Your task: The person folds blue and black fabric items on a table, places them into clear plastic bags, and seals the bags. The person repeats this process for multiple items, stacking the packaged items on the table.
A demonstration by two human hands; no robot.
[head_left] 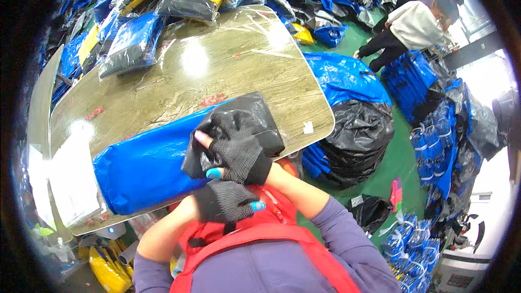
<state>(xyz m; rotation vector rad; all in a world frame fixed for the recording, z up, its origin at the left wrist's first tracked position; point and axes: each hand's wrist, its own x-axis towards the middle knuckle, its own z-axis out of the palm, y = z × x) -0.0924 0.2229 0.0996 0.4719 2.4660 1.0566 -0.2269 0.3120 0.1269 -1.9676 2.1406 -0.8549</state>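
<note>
At the near edge of the long wood-grain table (228,70), covered in clear plastic film, lies a folded blue and black fabric bundle (146,165) with a shiny surface. Its black end (249,122) points right and slightly far; its blue body stretches left along the table's near edge. The right hand (239,154), in a black fingerless knit glove, is pressed down on the black end, fingers curled and closed over the crumpled material. The left hand (222,201), gloved the same way, sits just near of the right one at the bundle's near edge, fingers curled in; whether it actually pinches the fabric cannot be told. On the left end of the table rests a stack of white sheets (73,184). At the far left of the table lie plastic-wrapped blue and yellow packs (135,43). Right of the table, on the green floor (404,152), stands a full black plastic sack (358,141) under a blue one. Farther off, a person in a white top (415,24) bends over.
</note>
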